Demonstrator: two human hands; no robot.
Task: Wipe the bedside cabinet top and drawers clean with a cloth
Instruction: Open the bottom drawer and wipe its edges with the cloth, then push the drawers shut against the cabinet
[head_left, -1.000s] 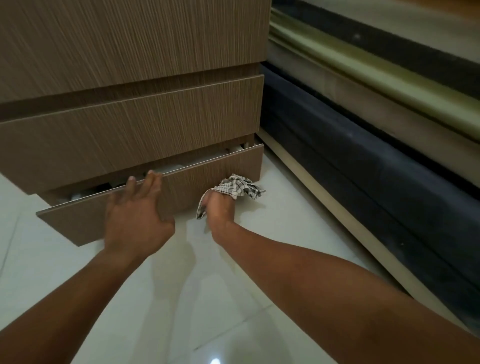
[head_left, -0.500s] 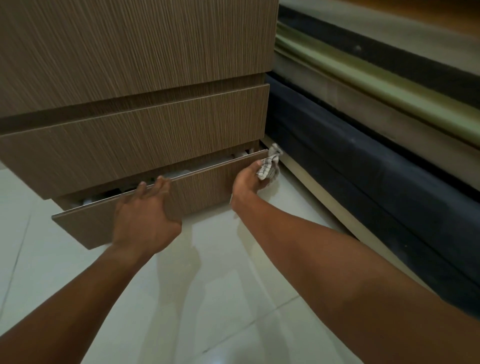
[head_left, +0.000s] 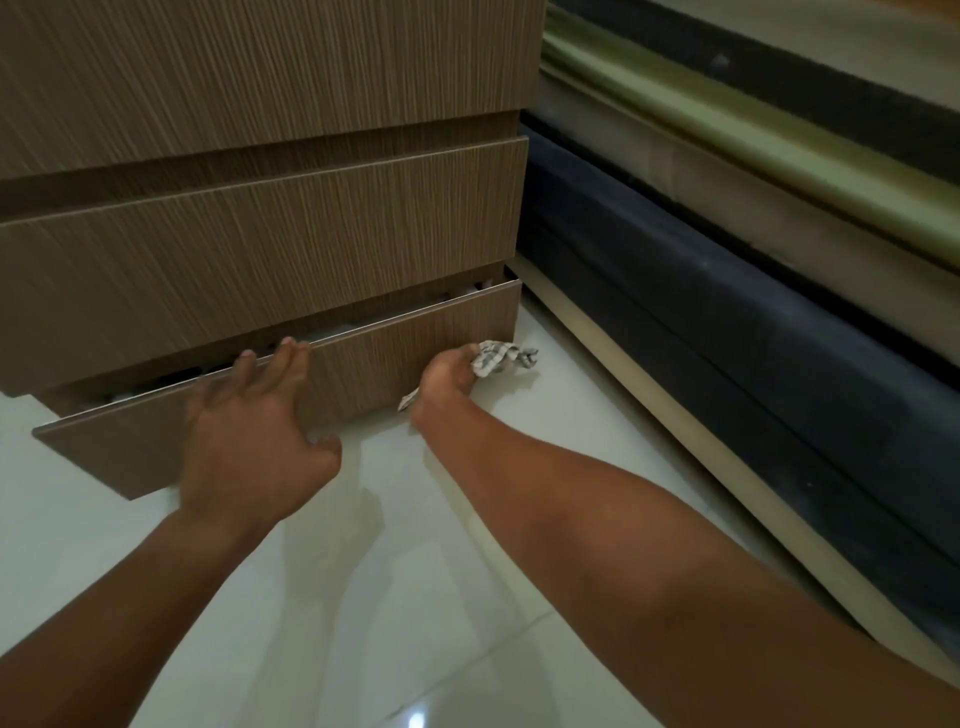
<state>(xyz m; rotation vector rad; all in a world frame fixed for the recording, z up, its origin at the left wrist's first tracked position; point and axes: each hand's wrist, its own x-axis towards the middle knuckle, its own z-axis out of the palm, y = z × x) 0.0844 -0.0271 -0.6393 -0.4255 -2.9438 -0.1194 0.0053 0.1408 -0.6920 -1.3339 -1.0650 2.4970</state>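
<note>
The brown wood-grain bedside cabinet (head_left: 249, 73) fills the upper left. Its bottom drawer (head_left: 410, 353) stands slightly pulled out, the middle drawer (head_left: 260, 260) above it is closed. My left hand (head_left: 254, 441) lies flat on the bottom drawer's front with the fingertips hooked over its top edge. My right hand (head_left: 447, 376) is closed on a checked grey-white cloth (head_left: 498, 357) and presses it against the lower right part of that drawer front, near the floor.
A glossy white tiled floor (head_left: 363, 597) lies under my arms. A bed runs along the right: a dark blue base (head_left: 753, 364), a pale wooden plinth (head_left: 649, 374) and a green-edged mattress (head_left: 727, 135), close to the cabinet's right side.
My right hand with the cloth has come down from the drawer's top right corner to its lower right edge. My left hand stays on the drawer front.
</note>
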